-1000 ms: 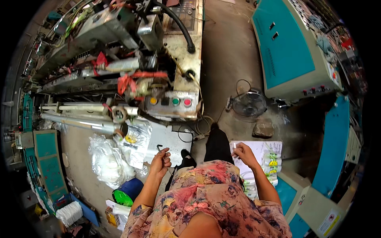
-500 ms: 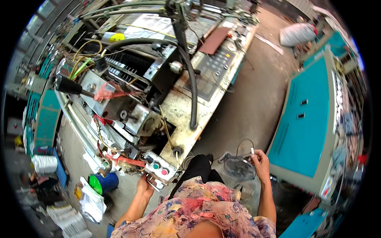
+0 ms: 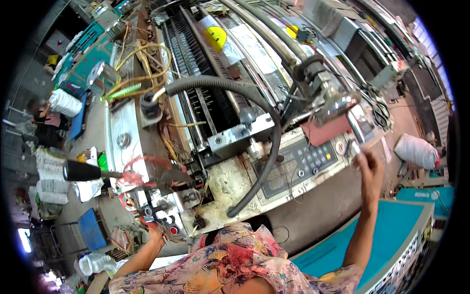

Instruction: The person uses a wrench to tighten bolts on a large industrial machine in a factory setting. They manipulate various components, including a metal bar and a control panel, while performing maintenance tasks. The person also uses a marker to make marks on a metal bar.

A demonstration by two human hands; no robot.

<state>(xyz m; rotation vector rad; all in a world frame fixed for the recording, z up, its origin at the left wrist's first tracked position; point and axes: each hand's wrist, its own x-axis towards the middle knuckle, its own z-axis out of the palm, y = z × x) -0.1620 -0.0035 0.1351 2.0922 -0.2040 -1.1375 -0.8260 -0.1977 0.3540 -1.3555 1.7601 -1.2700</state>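
My left hand [image 3: 155, 232] is at the machine's lower left corner, against a small metal button box [image 3: 176, 225] with a red button. Its fingers are partly hidden by the box, so their grip is unclear. Over the right end of the control panel [image 3: 296, 169], my raised right hand [image 3: 370, 169] pinches a small white stick-like piece [image 3: 355, 146]. Beside that hand lie a reddish-brown flat piece [image 3: 325, 130] and the panel's round knob area. A thick black corrugated hose [image 3: 274, 132] arches over the machine between my two hands.
A black-handled lever [image 3: 83, 171] juts out at the left, near looped yellow tubes [image 3: 142, 73]. Rollers fill the machine's middle. A teal cabinet [image 3: 362, 235] stands close at the right. Farther off are a white bundle [image 3: 416, 152] and, at the left, a seated person [image 3: 44, 115].
My view has swung left and closer over the machine. My right hand has moved from beside the teal cabinet to above the control panel, still holding the white piece. My left hand stays by the button box.
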